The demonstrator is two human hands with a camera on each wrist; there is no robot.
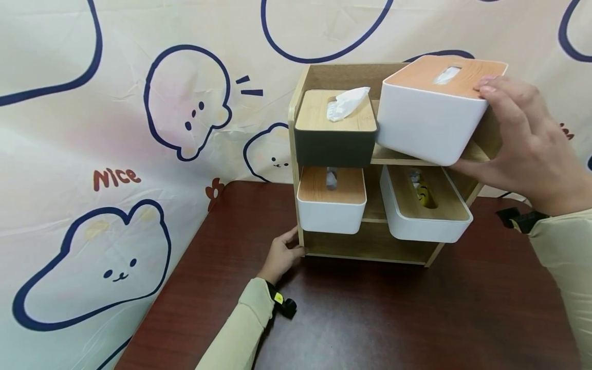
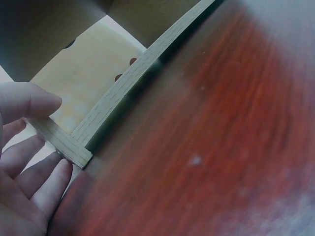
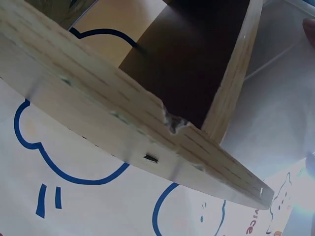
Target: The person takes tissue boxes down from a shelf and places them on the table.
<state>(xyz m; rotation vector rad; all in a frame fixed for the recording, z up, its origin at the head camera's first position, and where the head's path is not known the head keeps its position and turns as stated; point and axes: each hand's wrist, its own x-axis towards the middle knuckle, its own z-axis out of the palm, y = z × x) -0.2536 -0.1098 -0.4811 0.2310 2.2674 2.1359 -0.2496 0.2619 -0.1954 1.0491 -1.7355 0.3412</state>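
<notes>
A wooden shelf (image 1: 370, 247) stands on a dark red-brown table (image 1: 370, 318). At the shelf's upper right, a person's right hand (image 1: 536, 139), spread wide, grips a large white tissue box (image 1: 430, 123) with a wooden lid, fingertips on top and thumb low; the box juts past the shelf's front. The left hand (image 1: 283, 257) pinches the shelf's lower left edge between thumb and fingers. At the shelf's upper left sits a dark tissue box (image 1: 335, 149); on its middle level are a small white box (image 1: 330, 218), left, and a longer white box (image 1: 430, 229), right.
</notes>
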